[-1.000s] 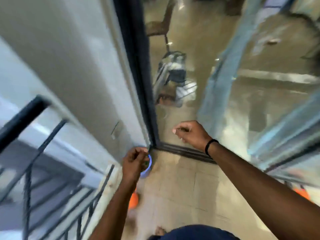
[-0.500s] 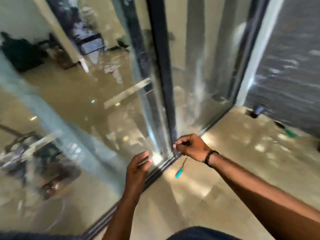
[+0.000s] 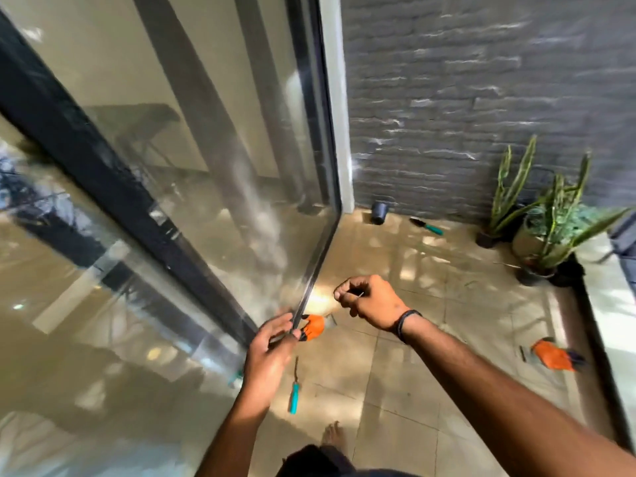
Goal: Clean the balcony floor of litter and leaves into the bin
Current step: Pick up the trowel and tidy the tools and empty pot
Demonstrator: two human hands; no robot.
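Observation:
My right hand (image 3: 373,301) hovers above the tiled balcony floor (image 3: 395,383) with its fingers curled, pinching a small thin dark piece of litter at the fingertips. My left hand (image 3: 272,351) is raised beside the bottom edge of the glass sliding door (image 3: 206,201). Its fingers are loosely spread, and I can make out nothing in it. The bin is out of view. An orange glove (image 3: 315,327) lies on the floor just past my left hand, and a teal-handled tool (image 3: 293,397) lies below it.
A second orange glove (image 3: 550,354) lies near the right ledge. Potted plants (image 3: 537,235) stand in the far right corner. A dark pot (image 3: 379,212) and a teal-handled trowel (image 3: 428,227) lie by the grey brick wall (image 3: 481,98). My bare foot (image 3: 332,433) shows at the bottom.
My view swung right, from the blue-rimmed bin at the railing corner to the far end of the balcony. My left hand left the bin and opened. My right hand kept its pinch.

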